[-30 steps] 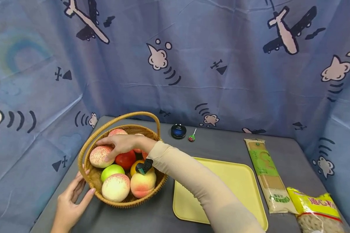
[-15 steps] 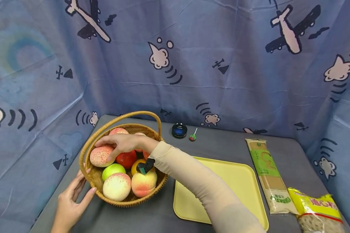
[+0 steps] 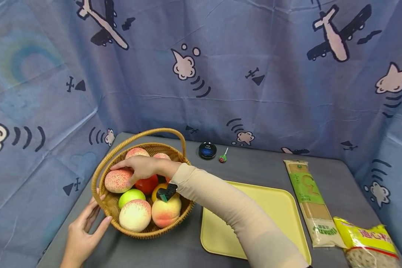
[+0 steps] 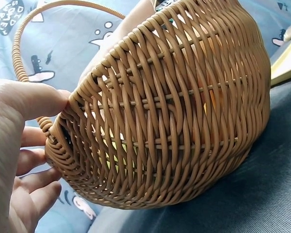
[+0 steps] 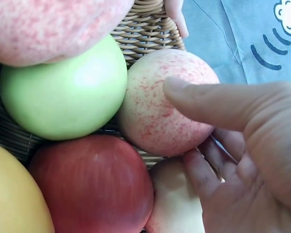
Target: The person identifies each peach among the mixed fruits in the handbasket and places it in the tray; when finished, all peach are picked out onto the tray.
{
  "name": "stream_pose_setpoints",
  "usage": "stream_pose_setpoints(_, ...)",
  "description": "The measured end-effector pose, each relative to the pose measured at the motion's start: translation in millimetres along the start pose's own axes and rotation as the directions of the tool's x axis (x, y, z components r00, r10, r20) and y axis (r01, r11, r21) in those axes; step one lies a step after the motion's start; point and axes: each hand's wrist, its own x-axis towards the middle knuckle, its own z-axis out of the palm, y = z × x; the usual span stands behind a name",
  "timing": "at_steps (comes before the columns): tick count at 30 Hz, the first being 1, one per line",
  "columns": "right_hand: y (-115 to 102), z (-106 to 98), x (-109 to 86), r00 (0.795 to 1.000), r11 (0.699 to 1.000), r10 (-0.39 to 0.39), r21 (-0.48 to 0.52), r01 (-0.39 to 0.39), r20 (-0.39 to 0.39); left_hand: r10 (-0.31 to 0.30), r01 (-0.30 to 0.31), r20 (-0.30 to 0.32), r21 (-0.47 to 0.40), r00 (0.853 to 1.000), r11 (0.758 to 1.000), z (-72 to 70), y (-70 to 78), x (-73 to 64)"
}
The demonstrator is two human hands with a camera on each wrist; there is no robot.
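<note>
A wicker basket [image 3: 150,235] with a tall arched handle [image 3: 134,138] holds several fruits. My right hand [image 3: 142,167] reaches in at its left side and grips a red-speckled peach [image 3: 117,181], the thumb [image 5: 184,94] on top and the other fingers partly hidden behind it. Against that peach lie a green apple [image 5: 63,90] and a red apple [image 5: 94,187]. At the basket's left end, my left hand [image 3: 82,230] holds the rim near the handle's base, thumb [image 4: 46,99] and fingertips on it. Nearer peaches [image 3: 135,216] sit at the basket's front.
Right of the basket lies a yellow tray [image 3: 254,223], partly under my right forearm. Behind it are a tuna can [image 3: 207,150] and a lollipop [image 3: 223,158]. A noodle pack [image 3: 311,201] and a yellow-topped bag [image 3: 368,242] lie at the right. A patterned curtain [image 3: 221,74] encloses the table.
My right thumb has shifted slightly to the right on the speckled peach. The left hand stays at the basket's rim. The head view has shifted a little.
</note>
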Motion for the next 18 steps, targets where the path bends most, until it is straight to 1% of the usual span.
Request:
stream_pose_setpoints(4, -1.5, 1.9, 1.4, 1.0, 0.995, 0.011, -0.1, -0.013, -0.02, -0.002, 0.002, -0.002, 0.0, 1.0, 1.0, 0.6, -1.2, -0.7)
stream_pose_setpoints(9, -3.0, 2.3, 1.8, 0.999, 0.98, -0.018, -0.2, 0.01, -0.037, 0.003, -0.003, -0.001, -0.006, 1.0, 1.0, 0.9, -0.7, -1.2)
stream_pose_setpoints(12, -3.1, 1.8, 2.1, 0.998, 0.974, -0.033, -0.225, 0.022, -0.046, 0.005, -0.005, 0.003, -0.001, 1.0, 1.0, 0.9, 0.1, -1.1)
stream_pose_setpoints(18, -3.0, 0.8, 1.4, 0.997, 0.973, -0.057, -0.225, 0.043, -0.055, 0.013, -0.013, 0.007, 0.008, 1.0, 1.0, 0.3, 0.1, -0.8)
